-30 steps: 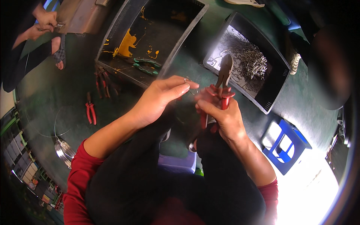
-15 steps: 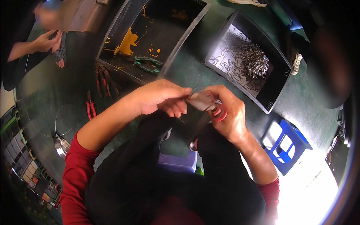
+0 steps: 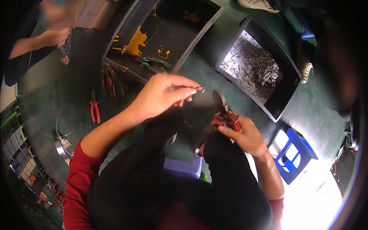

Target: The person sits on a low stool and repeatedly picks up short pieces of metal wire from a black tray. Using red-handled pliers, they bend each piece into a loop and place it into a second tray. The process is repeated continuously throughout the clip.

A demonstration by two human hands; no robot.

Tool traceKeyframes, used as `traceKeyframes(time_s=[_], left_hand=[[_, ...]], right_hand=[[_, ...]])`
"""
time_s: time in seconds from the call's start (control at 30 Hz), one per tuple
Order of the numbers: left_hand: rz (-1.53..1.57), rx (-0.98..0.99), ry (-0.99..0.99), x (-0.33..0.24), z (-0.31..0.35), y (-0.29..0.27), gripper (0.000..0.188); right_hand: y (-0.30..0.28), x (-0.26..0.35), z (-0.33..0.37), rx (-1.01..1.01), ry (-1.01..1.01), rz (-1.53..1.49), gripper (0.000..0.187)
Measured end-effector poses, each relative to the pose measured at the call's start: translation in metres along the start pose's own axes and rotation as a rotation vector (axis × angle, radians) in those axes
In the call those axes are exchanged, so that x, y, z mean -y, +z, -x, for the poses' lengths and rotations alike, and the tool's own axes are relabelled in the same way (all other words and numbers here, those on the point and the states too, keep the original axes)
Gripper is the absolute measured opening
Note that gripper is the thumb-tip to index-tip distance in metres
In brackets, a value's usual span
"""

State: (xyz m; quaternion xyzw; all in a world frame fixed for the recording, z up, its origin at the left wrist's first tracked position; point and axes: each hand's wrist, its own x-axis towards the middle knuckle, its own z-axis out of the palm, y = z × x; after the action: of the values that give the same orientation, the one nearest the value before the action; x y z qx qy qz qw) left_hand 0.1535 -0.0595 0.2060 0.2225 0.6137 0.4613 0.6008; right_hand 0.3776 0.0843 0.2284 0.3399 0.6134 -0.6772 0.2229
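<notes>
The left hand pinches a small bent wire, while the right hand grips red-handled pliers (clear of that wire) near a black box of wire pieces.

A dark green floor carries a large black crate, a smaller bin, red-handled pliers, a wire coil and a blue stool.

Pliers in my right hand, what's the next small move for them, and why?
Perhaps bring the pliers toward the small curved wire. The left hand pinches it with a curved end sticking out, while the right hand holds the pliers apart from it.
</notes>
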Motion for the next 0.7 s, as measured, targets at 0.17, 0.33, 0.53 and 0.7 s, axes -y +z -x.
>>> traceKeyframes(time_s=[0.17, 0.33, 0.53, 0.7], left_hand=[[-0.049, 0.012, 0.033, -0.0008, 0.0027, 0.0018, 0.021], [-0.066, 0.022, 0.040, -0.0016, 0.0026, 0.0030, 0.020], [-0.044, 0.048, 0.026, -0.0010, 0.0023, 0.0020, 0.019], [-0.022, 0.072, 0.009, -0.0006, 0.0036, 0.0016, 0.021]], right_hand=[[0.0032, -0.0025, 0.0042, 0.099, 0.001, -0.032, 0.036], [0.0054, -0.0016, 0.0023, 0.120, -0.020, -0.057, 0.036], [0.0055, -0.0017, 0.0024, 0.107, -0.001, -0.053, 0.035], [0.0062, -0.0002, 0.0030, 0.102, -0.005, -0.039, 0.034]])
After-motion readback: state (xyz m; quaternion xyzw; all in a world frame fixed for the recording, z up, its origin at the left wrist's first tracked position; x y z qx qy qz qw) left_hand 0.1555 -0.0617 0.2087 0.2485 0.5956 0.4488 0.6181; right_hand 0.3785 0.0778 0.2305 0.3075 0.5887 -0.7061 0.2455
